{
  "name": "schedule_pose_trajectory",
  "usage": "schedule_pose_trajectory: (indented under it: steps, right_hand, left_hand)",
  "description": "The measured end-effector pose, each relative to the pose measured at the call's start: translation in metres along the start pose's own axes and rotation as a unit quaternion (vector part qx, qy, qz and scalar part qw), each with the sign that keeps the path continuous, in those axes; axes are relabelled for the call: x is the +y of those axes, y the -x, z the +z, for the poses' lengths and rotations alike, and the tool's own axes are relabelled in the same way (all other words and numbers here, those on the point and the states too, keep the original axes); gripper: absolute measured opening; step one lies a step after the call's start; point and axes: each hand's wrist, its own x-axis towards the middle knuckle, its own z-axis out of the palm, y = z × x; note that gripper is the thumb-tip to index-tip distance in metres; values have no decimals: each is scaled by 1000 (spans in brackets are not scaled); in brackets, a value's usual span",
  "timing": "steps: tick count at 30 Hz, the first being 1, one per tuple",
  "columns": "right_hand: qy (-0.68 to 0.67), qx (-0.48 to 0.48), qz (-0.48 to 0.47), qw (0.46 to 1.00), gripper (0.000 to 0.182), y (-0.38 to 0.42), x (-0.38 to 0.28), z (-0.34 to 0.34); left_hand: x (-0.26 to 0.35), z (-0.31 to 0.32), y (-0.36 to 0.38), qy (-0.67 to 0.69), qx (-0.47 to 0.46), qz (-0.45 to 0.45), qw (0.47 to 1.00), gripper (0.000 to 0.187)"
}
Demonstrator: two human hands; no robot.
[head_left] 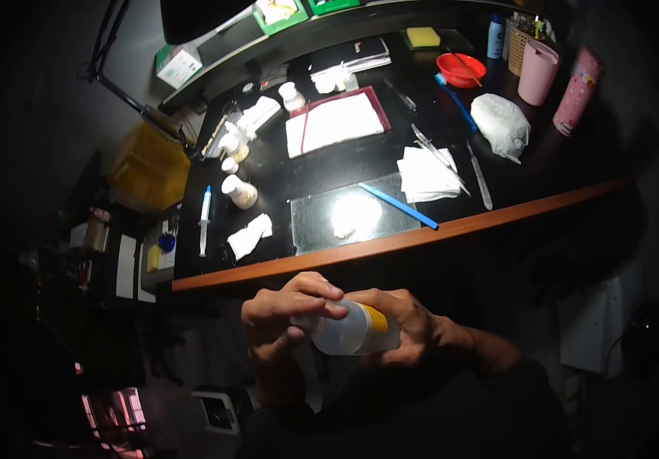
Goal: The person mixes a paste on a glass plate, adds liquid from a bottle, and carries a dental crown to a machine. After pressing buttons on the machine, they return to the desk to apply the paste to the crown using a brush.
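Observation:
Below the table's front edge, my right hand point(406, 321) is wrapped round a translucent white bottle point(343, 332) with a yellow label. The bottle lies tilted on its side, its top towards the left. My left hand point(291, 310) has its fingers closed over the bottle's top end, which they mostly hide. On the table beyond, a glass plate point(314, 220) bears a blue stick point(398, 205) and a bright light reflection. A crumpled white tissue point(250, 236) and an open-topped or uncapped-looking white bottle point(239, 192) stand left of the plate.
A brown wooden edge point(421, 235) runs along the table's front. At the left lies a syringe point(205, 222). Folded tissues point(427, 177) with metal tweezers, a scalpel point(480, 176), a wrapped white bundle point(501, 125), a red bowl point(461, 70) and a pink cup point(537, 74) occupy the right side.

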Motion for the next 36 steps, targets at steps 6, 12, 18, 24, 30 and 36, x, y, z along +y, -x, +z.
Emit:
schedule_pose_trajectory:
  steps: [6,12,18,24,30,36]
  right_hand:
    - [-23,5,15,1000,83,9,5,11]
    - [95,45,10,994,83,10,4,3]
    - [188,29,42,981,80,13,-9,-16]
    - [317,60,21,946,67,6,-21,-29]
    - [494,60,46,866,70,-21,-62,-73]
    - [645,-51,52,761,72,-70,-69,-104]
  left_hand:
    - [-19,-1,19,-19,128,39,991,47]
    - [-1,14,10,-113,204,-29,972,68]
    - [12,2,2,-222,28,-69,972,25]
    - [-2,-1,11,-237,162,-86,954,28]
    - [-36,-43,0,-327,292,-84,895,21]
    - [-78,-67,-21,-414,281,-50,864,21]
